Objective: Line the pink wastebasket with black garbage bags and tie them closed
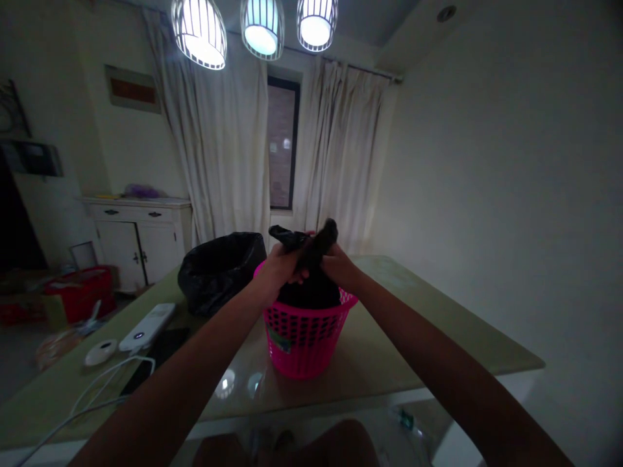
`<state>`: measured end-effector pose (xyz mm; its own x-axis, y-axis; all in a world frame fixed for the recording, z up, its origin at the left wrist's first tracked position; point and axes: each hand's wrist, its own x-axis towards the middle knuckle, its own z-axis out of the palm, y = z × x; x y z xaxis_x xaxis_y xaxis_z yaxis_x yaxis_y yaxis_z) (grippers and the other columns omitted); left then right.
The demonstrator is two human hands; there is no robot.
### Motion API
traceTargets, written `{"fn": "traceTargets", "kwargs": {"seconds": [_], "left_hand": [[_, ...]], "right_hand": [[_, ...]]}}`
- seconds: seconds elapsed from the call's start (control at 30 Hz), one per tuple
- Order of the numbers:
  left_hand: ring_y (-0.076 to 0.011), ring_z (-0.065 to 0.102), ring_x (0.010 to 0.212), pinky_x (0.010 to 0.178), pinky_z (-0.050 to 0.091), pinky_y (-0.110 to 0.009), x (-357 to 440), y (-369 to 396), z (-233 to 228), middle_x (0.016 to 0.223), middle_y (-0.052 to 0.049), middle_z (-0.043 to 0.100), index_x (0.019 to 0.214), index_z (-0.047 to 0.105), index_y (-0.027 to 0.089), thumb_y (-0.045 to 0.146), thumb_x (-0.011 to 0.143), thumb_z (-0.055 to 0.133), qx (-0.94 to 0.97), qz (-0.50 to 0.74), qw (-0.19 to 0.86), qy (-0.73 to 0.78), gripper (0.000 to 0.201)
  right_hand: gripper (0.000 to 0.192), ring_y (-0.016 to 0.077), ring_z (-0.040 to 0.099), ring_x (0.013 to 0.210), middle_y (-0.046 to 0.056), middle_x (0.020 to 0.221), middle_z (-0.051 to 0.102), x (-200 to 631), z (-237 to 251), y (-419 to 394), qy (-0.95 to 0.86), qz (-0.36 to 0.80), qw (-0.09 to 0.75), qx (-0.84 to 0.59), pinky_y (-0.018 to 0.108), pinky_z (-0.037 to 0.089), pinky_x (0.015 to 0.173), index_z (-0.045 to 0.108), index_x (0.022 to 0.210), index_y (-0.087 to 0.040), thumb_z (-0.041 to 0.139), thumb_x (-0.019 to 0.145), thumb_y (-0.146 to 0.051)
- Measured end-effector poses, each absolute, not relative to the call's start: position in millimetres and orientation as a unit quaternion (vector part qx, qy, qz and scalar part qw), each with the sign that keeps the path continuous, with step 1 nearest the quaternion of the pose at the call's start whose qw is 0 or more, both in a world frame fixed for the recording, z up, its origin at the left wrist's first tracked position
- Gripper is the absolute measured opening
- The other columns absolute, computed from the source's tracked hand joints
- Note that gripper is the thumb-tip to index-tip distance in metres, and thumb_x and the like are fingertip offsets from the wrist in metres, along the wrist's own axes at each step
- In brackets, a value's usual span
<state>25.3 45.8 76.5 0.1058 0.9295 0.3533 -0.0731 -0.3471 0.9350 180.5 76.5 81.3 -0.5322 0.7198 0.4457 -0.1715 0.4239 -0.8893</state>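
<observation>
A pink perforated plastic basket (302, 340) stands on the glass-topped table (399, 337), lined with a black bin bag (311, 293). Both my hands meet above the basket's rim. My left hand (276, 271) grips the gathered top of the black bag, and my right hand (341, 266) grips the same bunched plastic beside it. The bag's twisted ends stick up between my hands.
A second bin with a black bag (220, 271) sits left behind the basket. A white power strip (147, 326), a round white device (100, 351), a dark phone (160, 353) and white cables (102, 386) lie at the table's left. A white cabinet (139, 240) and red box (80, 292) stand beyond.
</observation>
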Motion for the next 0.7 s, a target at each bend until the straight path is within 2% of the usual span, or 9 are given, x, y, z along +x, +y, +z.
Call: {"fn": "traceTargets", "kwargs": {"seconds": [0.07,0.13,0.23,0.3,0.37,0.43,0.53,0.6,0.7], "left_hand": [[-0.0100,0.046,0.039,0.041,0.034,-0.021,22,50,77,0.051,0.000,0.060,0.093,0.077,0.012,0.037,0.089,0.066,0.599,0.578,0.410,0.373,0.028],[-0.0123,0.051,0.040,0.041,0.035,-0.021,21,55,78,0.051,0.000,0.060,0.091,0.078,0.011,0.027,0.088,0.060,0.618,0.576,0.364,0.393,0.024],[-0.0178,0.063,0.049,0.048,0.043,-0.023,24,57,78,0.056,-0.001,0.065,0.117,0.079,0.013,0.024,0.097,0.051,0.670,0.553,0.270,0.416,0.036],[-0.0240,0.074,0.064,0.060,0.051,-0.029,26,53,77,0.068,-0.006,0.074,0.132,0.076,0.014,0.025,0.104,0.046,0.698,0.530,0.162,0.453,0.042],[-0.0311,0.080,0.084,0.074,0.056,-0.036,28,44,76,0.088,-0.012,0.082,0.144,0.071,0.016,0.022,0.105,0.046,0.728,0.476,0.044,0.492,0.046],[-0.0345,0.081,0.098,0.084,0.058,-0.040,29,35,75,0.105,-0.015,0.084,0.151,0.066,0.019,0.015,0.101,0.049,0.762,0.407,-0.035,0.503,0.053],[-0.0337,0.081,0.101,0.089,0.059,-0.039,27,30,73,0.109,-0.014,0.084,0.147,0.069,0.020,0.009,0.097,0.050,0.784,0.386,-0.041,0.483,0.055],[-0.0329,0.081,0.100,0.090,0.059,-0.039,23,34,73,0.105,-0.013,0.085,0.136,0.075,0.018,0.010,0.096,0.051,0.773,0.433,-0.007,0.463,0.048],[-0.0288,0.080,0.106,0.095,0.059,-0.035,16,46,76,0.109,-0.011,0.085,0.121,0.081,0.017,0.013,0.098,0.050,0.751,0.514,0.085,0.407,0.038]], "right_hand": [[0.035,0.0181,0.068,0.077,0.002,0.079,0.071,183,85,72,-0.734,0.528,0.393,-0.168,0.033,0.058,0.082,0.070,0.090,-0.018,0.088,0.076,-0.044],[0.036,0.0171,0.069,0.077,0.003,0.079,0.072,184,86,71,-0.741,0.529,0.373,-0.179,0.032,0.058,0.083,0.070,0.086,-0.017,0.090,0.075,-0.045],[0.047,0.0164,0.064,0.063,0.002,0.069,0.068,179,84,76,-0.701,0.502,0.442,-0.248,0.031,0.054,0.068,0.069,0.086,-0.017,0.085,0.080,-0.061],[0.051,0.0163,0.059,0.058,0.003,0.065,0.066,174,80,83,-0.640,0.500,0.499,-0.302,0.030,0.050,0.059,0.067,0.084,-0.017,0.081,0.080,-0.066],[0.044,0.0152,0.056,0.057,0.001,0.066,0.064,170,78,89,-0.603,0.487,0.526,-0.350,0.028,0.045,0.053,0.066,0.086,-0.018,0.083,0.075,-0.056],[0.037,0.0143,0.053,0.059,-0.002,0.067,0.062,169,78,93,-0.608,0.447,0.543,-0.369,0.025,0.041,0.051,0.063,0.089,-0.020,0.082,0.070,-0.045],[0.029,0.0146,0.054,0.068,-0.001,0.069,0.060,171,80,93,-0.689,0.355,0.534,-0.338,0.023,0.039,0.056,0.060,0.080,-0.020,0.077,0.069,-0.040],[0.034,0.0133,0.049,0.066,-0.001,0.064,0.054,173,81,91,-0.734,0.329,0.491,-0.334,0.023,0.036,0.056,0.058,0.068,-0.018,0.078,0.071,-0.045],[0.047,0.0113,0.042,0.058,-0.001,0.059,0.050,177,81,89,-0.695,0.427,0.445,-0.370,0.024,0.031,0.052,0.062,0.068,-0.017,0.077,0.074,-0.060]]}}
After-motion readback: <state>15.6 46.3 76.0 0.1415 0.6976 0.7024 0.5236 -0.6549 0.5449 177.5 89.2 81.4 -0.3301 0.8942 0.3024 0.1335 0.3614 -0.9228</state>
